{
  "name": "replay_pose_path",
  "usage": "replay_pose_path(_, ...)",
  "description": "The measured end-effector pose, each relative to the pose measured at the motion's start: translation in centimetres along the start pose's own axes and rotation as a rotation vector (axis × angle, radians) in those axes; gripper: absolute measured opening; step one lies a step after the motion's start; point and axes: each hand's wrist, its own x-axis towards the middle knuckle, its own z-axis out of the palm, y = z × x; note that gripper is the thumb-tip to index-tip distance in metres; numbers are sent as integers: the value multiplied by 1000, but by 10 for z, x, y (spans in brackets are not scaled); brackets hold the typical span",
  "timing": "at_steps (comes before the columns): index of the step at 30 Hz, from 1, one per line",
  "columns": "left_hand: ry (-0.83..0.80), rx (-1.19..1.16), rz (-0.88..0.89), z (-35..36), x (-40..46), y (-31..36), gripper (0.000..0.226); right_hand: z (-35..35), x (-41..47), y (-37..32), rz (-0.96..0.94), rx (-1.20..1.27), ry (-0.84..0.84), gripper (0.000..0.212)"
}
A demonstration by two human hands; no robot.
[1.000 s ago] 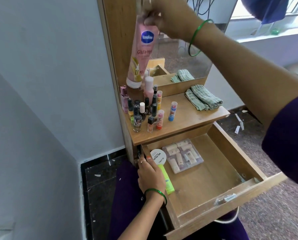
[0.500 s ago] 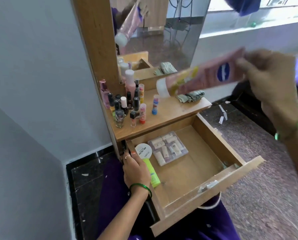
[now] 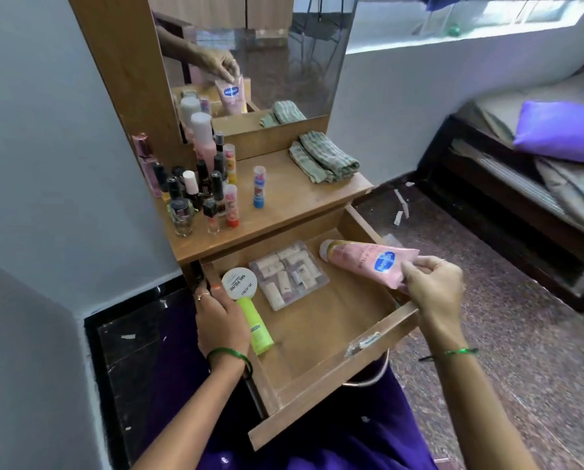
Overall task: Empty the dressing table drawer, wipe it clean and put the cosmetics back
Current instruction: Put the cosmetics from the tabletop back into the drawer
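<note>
Over at nine o'clock on the dresser top (image 3: 294,201) stands a crowd of little nail polish bottles (image 3: 195,193) and taller pink bottles, upright and packed close, with a blue-based stick (image 3: 258,187) standing apart just to their right. Below them the left hand (image 3: 221,317) rests on the left wall of the open drawer (image 3: 321,337), fingers curled over its edge near the back corner; it grips the drawer wall. Just beside that hand, inside the drawer, lies a round white tub (image 3: 239,283), and touching it toward six o'clock a lime-green tube (image 3: 256,329) lies flat along the left wall. Near the middle of the drawer's back sits a clear plastic box (image 3: 289,275) of small pale sticks. At twelve o'clock the mirror (image 3: 260,52) reflects a hand and a pink tube, and a folded green checked cloth (image 3: 324,157) lies on the dresser top's right end. Toward three o'clock the right hand (image 3: 434,286) pinches the flat end of the pink tube (image 3: 365,261), which is tilted over the drawer's right side, cap pointing at the plastic box.
</note>
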Motion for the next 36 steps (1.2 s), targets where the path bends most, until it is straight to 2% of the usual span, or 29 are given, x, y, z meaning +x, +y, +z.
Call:
replay_pose_path(3,-2,-19,3,-1,-2,1,39,12,2,4,107,13,-38,7)
replay_pose_path(4,-4,-25,4,-1,-2,3,39,15,2,5,128,16,-54,13)
replay_pose_path(7,-10,-33,2,-2,-4,5,40,15,0,3,153,-134,-115,59)
replay_pose_path(10,-13,-34,9,-3,-4,5,40,12,0,-1,128,-427,-227,77)
replay_pose_path(21,-16,-27,-6,-3,-5,5,42,13,-12,-9,-99,-995,-396,49)
replay_pose_path(23,-15,-26,-9,-3,-4,5,41,19,-10,-7,-172,-1026,-436,54)
replay_pose_path(28,-18,-11,1,-3,-4,4,40,41,-5,4,-317,-1123,-684,66)
replay_pose_path(36,-15,-33,-6,0,-2,1,39,50,7,13,-420,-1150,-678,61)
